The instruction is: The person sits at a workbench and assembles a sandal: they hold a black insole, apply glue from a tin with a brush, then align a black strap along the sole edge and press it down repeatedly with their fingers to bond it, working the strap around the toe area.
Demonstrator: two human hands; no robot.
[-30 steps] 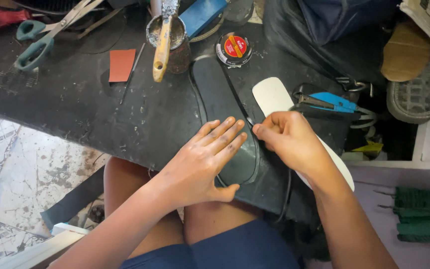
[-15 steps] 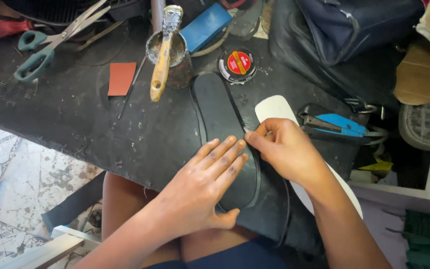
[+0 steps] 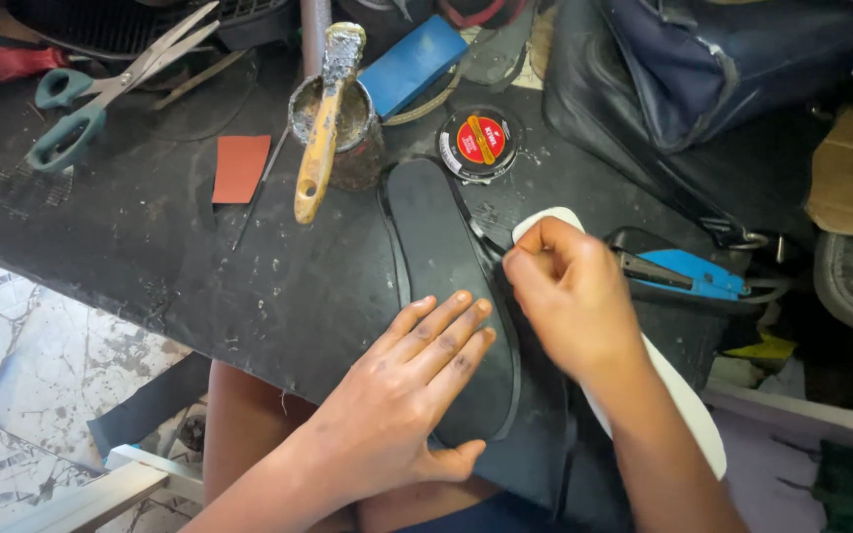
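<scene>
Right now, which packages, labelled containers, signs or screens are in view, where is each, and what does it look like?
Round tin: on the dark worktop just beyond the black sole's tip; flat, black rim, red lid label with a yellow band.
Open can: left of the tin; grimy metal, no readable label, a yellow-handled brush resting across it.
No signs or screens.

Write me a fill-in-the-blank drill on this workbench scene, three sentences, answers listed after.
1. The left hand lies flat with its fingers spread on the black ____-shaped piece.
2. The brush with the yellow wooden handle rests across the rim of a dirty ____.
3. The scissors at the far left of the black work surface have ____-coloured handles.

The right hand, closed in a loose fist, sits at the piece's right edge.

Missing words: sole; tin; teal
</scene>
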